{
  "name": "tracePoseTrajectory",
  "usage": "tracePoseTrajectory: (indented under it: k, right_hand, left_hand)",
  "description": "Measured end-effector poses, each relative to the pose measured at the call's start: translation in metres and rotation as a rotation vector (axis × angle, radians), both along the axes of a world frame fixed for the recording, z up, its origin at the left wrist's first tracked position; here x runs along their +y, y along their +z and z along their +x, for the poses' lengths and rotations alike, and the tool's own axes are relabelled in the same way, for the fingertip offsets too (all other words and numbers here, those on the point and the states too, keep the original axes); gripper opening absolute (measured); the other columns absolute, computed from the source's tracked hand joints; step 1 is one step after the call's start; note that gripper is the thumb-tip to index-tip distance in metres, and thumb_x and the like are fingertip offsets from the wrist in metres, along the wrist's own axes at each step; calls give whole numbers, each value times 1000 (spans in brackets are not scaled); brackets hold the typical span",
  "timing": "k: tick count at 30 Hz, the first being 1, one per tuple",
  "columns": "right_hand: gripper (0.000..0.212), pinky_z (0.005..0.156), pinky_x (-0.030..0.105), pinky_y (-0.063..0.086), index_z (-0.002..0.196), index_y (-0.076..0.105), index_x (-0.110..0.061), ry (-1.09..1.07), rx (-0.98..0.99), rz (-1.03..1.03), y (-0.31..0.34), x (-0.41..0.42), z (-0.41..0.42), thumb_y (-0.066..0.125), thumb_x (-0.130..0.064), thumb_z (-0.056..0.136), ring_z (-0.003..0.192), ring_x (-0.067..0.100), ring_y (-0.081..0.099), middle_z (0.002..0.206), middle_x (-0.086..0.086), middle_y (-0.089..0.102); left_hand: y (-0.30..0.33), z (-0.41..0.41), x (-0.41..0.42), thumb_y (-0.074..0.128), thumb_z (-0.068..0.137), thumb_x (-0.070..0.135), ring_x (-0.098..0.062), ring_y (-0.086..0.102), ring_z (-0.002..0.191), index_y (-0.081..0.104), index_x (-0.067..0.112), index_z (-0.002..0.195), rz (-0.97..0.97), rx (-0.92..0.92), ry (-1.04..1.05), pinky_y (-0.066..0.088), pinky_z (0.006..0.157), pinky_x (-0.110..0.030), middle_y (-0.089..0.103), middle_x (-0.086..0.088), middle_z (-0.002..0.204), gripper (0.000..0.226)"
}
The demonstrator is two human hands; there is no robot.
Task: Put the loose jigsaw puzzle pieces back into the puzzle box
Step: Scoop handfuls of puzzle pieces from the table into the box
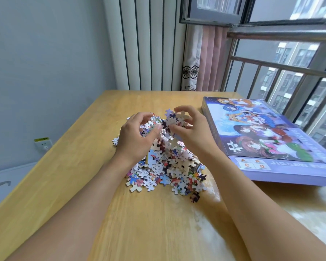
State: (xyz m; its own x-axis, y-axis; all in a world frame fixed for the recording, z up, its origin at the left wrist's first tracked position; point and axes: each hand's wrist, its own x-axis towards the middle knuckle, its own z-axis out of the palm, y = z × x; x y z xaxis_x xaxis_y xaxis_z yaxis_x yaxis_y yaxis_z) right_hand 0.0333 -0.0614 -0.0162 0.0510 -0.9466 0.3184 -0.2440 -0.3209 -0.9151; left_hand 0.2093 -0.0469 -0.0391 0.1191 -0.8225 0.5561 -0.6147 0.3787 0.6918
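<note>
Your left hand (137, 134) and right hand (190, 129), fingers curled, lift a cupped clump of jigsaw pieces (172, 121) above the pile (167, 166) heaped mid-tabletop (73, 166). The puzzle box (267, 136) lies near the tabletop's right edge, picture side up and seemingly closed. This looks like the gathering step, with nearly all pieces still loose. Next, you need a way into the box, so one hand must free itself to open it before the handful can drop inside.
</note>
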Motion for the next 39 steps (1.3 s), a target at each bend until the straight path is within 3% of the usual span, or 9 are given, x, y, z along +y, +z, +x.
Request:
tracePoseTrajectory:
  k: [3, 8, 12, 19, 23, 28, 32, 36, 39]
  right_hand:
    - [60, 79, 40, 63, 137, 55, -27, 75, -184, 99, 0, 0, 1, 77, -3, 86, 91, 21, 73, 108, 1, 67]
    - [43, 93, 43, 59, 130, 60, -5, 220, -456, 311, 0, 3, 0, 71, 1, 89, 93, 22, 73, 105, 13, 74]
    - [23, 76, 28, 59, 115, 64, 1, 302, -557, 421, 0, 11, -4, 64, 4, 93, 80, 16, 69, 96, 11, 70]
    - [22, 92, 42, 55, 76, 57, 0, 312, -717, 556, 4, 26, -5, 59, 11, 95, 94, 25, 67, 81, 11, 73]
    - [22, 83, 37, 62, 115, 57, 6, 188, -844, 605, 5, 21, -5, 63, 7, 93, 102, 25, 65, 109, 16, 62]
    - [7, 86, 45, 61, 102, 61, 8, 171, -1140, 792, 22, 29, -18, 58, 4, 97, 103, 39, 62, 121, 31, 54]
    - [8, 87, 47, 59, 101, 58, 9, 134, -1098, 773, 43, 42, -45, 57, 1, 99, 102, 36, 60, 108, 29, 56]
    - [7, 64, 36, 62, 98, 60, 7, 68, -987, 686, 59, 59, -89, 59, 1, 98, 91, 27, 62, 102, 22, 59]
    - [9, 67, 33, 62, 102, 61, 8, 33, -949, 622, 62, 73, -125, 58, 2, 98, 91, 26, 63, 103, 21, 61]
  left_hand:
    - [2, -5, 3, 73, 89, 38, -3, 58, 111, 60, 26, 129, 41, 99, -69, 49, 89, -18, 63, 9, 119, 44]
    - [-1, -17, 5, 73, 91, 28, -4, 68, 98, 63, 22, 128, 103, 234, -161, 60, 82, -27, 71, 9, 107, 39]
    - [-2, -26, 7, 67, 95, 16, -13, 73, 84, 66, 17, 128, 88, 275, -172, 62, 69, -30, 75, 5, 96, 33]
    - [-6, -31, 7, 62, 98, 27, -8, 63, 109, 66, 23, 132, 62, 145, -144, 54, 97, -34, 62, 6, 128, 34]
    - [-4, -37, 11, 54, 102, 32, -4, 64, 92, 66, 24, 129, 74, 197, -136, 49, 72, -12, 67, 8, 115, 30]
    - [2, -46, 21, 57, 100, 26, -2, 63, 93, 69, 23, 116, -35, 156, -168, 53, 71, -23, 68, 15, 107, 19]
    - [14, -64, 27, 66, 95, 21, -3, 64, 92, 68, 27, 111, -41, 163, -211, 53, 73, -24, 68, 12, 102, 17]
    - [25, -85, 32, 81, 79, 19, 0, 57, 103, 59, 31, 124, -60, -111, -391, 48, 80, -15, 60, 15, 114, 52]
    - [26, -111, 32, 80, 71, 40, -5, 42, 122, 43, 30, 142, -41, -499, -513, 36, 101, -18, 45, 16, 137, 80]
